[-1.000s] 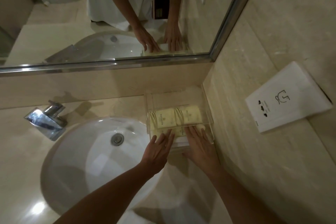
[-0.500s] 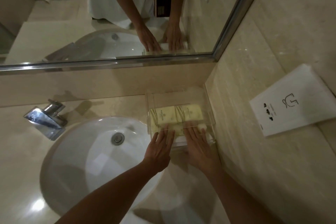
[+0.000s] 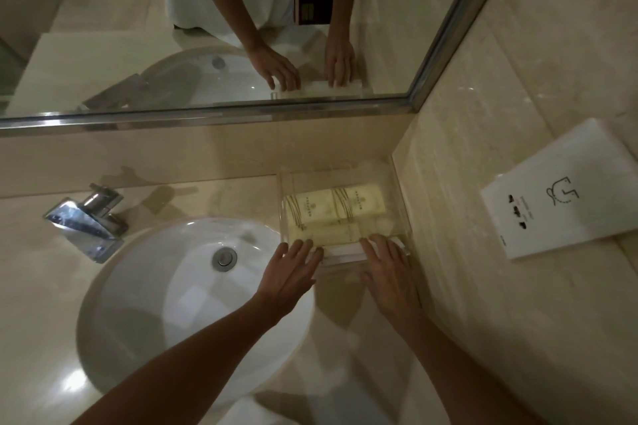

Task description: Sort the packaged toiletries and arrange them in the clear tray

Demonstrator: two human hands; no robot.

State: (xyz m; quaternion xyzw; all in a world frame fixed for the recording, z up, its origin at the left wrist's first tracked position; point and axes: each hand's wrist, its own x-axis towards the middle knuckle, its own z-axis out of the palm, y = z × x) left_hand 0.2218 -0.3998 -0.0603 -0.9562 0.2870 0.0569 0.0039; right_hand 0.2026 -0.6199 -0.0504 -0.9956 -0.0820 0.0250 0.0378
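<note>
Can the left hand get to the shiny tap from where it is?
Probably yes. The left hand rests at the clear tray, and only the open sink lies between it and the tap.

One head-worn camera looked steeply down, close over the counter (image 3: 145, 190)'s back right corner; the mirror (image 3: 207, 45) ahead doubled the same corner from the opposite side.

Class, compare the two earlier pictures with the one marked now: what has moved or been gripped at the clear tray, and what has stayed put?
Both hands slid forward: the left hand and right hand now lie flat on the near edge of the clear tray, fingertips over the front packets. Nothing is visibly gripped or released. The yellow packets, tray, faucet and white sign stayed put.
</note>
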